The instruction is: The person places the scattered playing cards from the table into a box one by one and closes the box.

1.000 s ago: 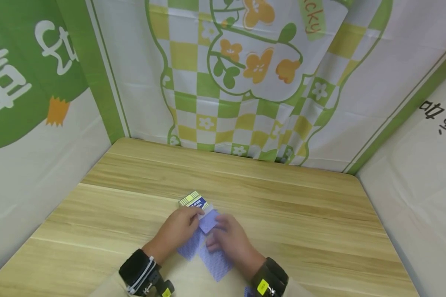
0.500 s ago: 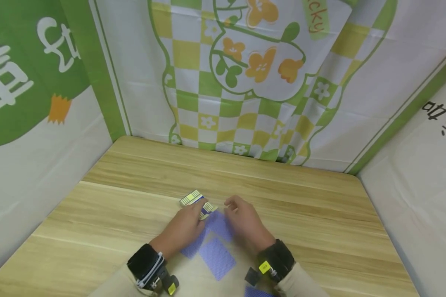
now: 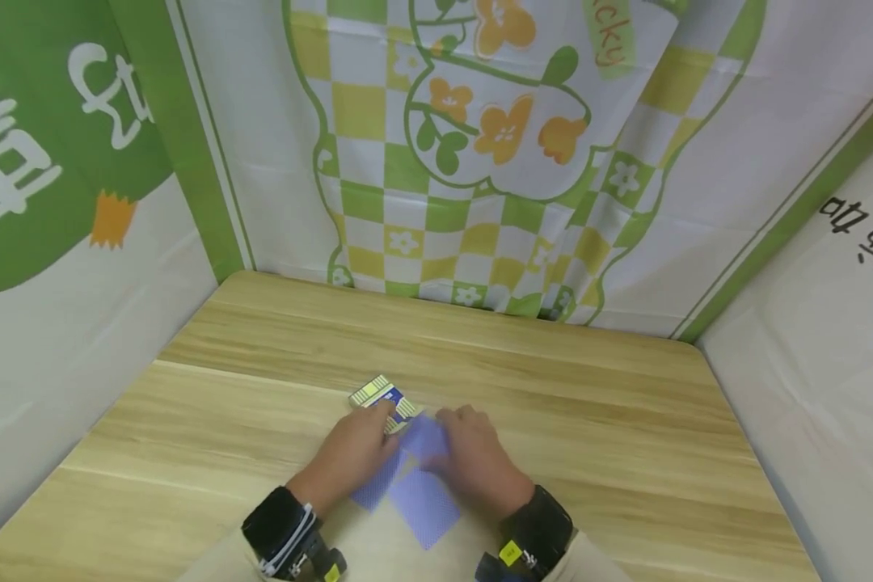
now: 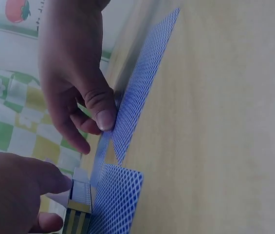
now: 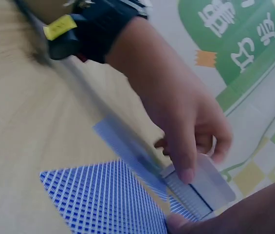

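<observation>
My left hand [image 3: 352,449] grips a yellow-and-blue playing-card box [image 3: 369,392]. Its pale flap [image 5: 210,183] stands out at the end, under my left thumb. Just past that end lies a blue-backed playing card [image 3: 423,436]. My right hand [image 3: 480,457] holds this card's right end, thumb along the near edge and fingers at the far edge, blurred in the head view. Another blue-backed card [image 3: 425,509] lies flat nearer the body. One more card [image 3: 374,485] is partly covered by my left hand. In the left wrist view, my right hand [image 4: 79,92] hangs above the cards.
The wooden table [image 3: 611,420] meets a back curtain [image 3: 451,218] with green and yellow checks. Printed cloth walls [image 3: 102,347] stand at the left and right. Both wrists wear dark straps with small cameras [image 3: 331,562].
My right hand first drew away from the cards to the right, then came back to the card at the box's end. My left hand stays on the box, whose pale flap no longer shows in the head view.
</observation>
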`<action>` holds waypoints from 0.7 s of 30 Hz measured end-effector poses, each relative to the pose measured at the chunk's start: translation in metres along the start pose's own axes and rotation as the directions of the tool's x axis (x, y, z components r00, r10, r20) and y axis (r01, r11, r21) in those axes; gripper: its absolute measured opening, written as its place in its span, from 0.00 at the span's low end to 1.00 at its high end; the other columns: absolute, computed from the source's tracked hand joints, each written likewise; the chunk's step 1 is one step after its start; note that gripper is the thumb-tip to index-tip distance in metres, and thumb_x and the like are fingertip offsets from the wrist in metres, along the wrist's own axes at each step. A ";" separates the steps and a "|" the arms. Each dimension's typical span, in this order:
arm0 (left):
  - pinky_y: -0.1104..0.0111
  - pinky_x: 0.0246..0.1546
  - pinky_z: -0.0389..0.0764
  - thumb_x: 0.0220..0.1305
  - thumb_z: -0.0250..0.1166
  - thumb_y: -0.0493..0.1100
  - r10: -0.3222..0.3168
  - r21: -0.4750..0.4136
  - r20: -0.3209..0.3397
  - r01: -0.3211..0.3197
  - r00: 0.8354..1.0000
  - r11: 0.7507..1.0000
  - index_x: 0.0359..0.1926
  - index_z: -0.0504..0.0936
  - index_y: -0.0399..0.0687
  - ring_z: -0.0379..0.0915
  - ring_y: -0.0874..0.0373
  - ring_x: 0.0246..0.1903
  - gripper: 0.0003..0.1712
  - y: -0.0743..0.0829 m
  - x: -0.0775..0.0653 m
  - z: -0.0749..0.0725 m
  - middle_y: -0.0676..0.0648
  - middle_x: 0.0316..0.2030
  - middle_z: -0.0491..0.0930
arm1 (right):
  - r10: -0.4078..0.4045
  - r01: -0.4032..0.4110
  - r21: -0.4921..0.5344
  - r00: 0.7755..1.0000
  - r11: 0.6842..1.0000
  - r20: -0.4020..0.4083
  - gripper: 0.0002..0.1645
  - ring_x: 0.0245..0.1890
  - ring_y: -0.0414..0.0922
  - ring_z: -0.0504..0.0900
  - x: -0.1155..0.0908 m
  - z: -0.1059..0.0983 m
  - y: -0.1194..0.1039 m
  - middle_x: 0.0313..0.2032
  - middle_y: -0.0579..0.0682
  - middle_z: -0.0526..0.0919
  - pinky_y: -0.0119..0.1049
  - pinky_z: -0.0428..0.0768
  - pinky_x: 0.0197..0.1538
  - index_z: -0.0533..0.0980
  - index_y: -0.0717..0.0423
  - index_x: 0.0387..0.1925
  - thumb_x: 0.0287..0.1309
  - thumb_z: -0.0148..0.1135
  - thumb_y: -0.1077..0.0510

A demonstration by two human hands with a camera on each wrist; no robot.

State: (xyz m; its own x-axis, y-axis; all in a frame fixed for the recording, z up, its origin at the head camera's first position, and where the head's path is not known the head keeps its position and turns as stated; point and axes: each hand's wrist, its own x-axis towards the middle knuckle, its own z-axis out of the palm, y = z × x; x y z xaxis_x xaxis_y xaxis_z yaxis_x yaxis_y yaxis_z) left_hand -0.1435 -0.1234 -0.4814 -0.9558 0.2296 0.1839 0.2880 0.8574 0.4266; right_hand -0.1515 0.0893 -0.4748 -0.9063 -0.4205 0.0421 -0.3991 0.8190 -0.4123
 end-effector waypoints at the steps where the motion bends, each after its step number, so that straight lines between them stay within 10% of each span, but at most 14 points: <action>1: 0.61 0.37 0.80 0.62 0.71 0.45 -0.005 0.012 -0.009 0.005 1.000 1.000 0.49 0.77 0.42 0.78 0.55 0.35 0.19 -0.001 -0.002 -0.002 0.49 0.35 0.81 | 0.011 -0.011 0.000 1.000 1.000 0.003 0.39 0.43 0.45 0.71 0.000 0.000 0.001 0.44 0.49 0.77 0.39 0.72 0.43 0.76 0.55 0.60 0.53 0.73 0.38; 7: 0.56 0.45 0.78 0.59 0.74 0.52 0.058 0.081 -0.043 -0.055 0.997 0.995 0.43 0.76 0.43 0.74 0.49 0.43 0.22 -0.004 -0.024 -0.013 0.47 0.39 0.77 | 0.046 -0.046 -0.020 0.999 0.999 0.010 0.34 0.42 0.45 0.71 0.000 -0.003 0.009 0.44 0.48 0.76 0.40 0.71 0.44 0.78 0.53 0.56 0.53 0.74 0.39; 13: 0.44 0.68 0.66 0.62 0.71 0.55 0.055 0.038 0.055 -0.057 0.997 0.998 0.60 0.76 0.35 0.66 0.37 0.66 0.35 -0.013 -0.041 -0.018 0.33 0.64 0.71 | 0.043 -0.043 -0.033 0.999 0.999 0.005 0.35 0.45 0.48 0.72 -0.003 -0.005 0.014 0.47 0.52 0.77 0.45 0.72 0.48 0.78 0.53 0.59 0.54 0.73 0.40; 21: 0.45 0.70 0.64 0.66 0.68 0.52 0.086 0.068 0.110 -0.094 0.990 0.993 0.61 0.77 0.40 0.65 0.38 0.67 0.29 -0.019 -0.049 -0.024 0.34 0.65 0.71 | 0.085 -0.086 0.004 0.992 0.996 0.092 0.35 0.50 0.51 0.73 -0.007 -0.013 0.014 0.50 0.52 0.76 0.47 0.75 0.51 0.77 0.55 0.61 0.53 0.75 0.48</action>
State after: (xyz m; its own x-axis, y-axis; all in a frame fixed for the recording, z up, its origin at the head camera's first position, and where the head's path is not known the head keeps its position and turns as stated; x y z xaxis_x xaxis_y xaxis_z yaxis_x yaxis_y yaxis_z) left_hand -0.1011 -0.1617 -0.4775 -0.9280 0.3521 0.1215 0.3721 0.8612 0.3463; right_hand -0.1529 0.1090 -0.4692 -0.9204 -0.3834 -0.0768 -0.3193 0.8503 -0.4184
